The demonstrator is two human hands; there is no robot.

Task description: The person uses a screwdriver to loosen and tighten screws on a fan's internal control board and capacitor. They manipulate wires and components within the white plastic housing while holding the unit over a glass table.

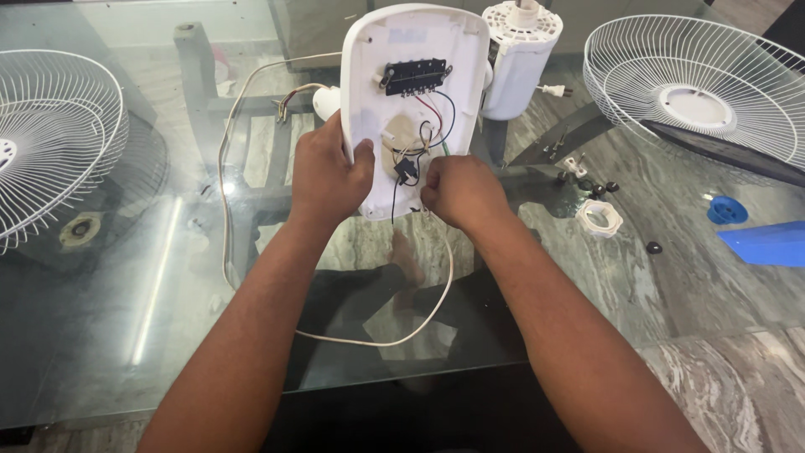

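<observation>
I hold a white plastic fan base cover point(412, 59) upright over a glass table point(101, 335), its hollow inside facing me. My left hand point(327, 172) grips its left edge. My right hand point(457, 193) is closed at the lower right rim, pinching by the black and red wires point(432, 117) and a small black part point(407, 170). A black switch block point(415, 75) is fixed near the cover's top. A white power cord point(369, 340) runs from the cover and loops across the glass.
A white wire fan guard point(50, 134) lies at the left, another guard point(696, 84) at the right. The white motor housing point(516, 59) stands behind the cover. A white ring nut point(599, 216), small black screws point(653, 247) and blue fan blade parts point(759, 239) lie to the right.
</observation>
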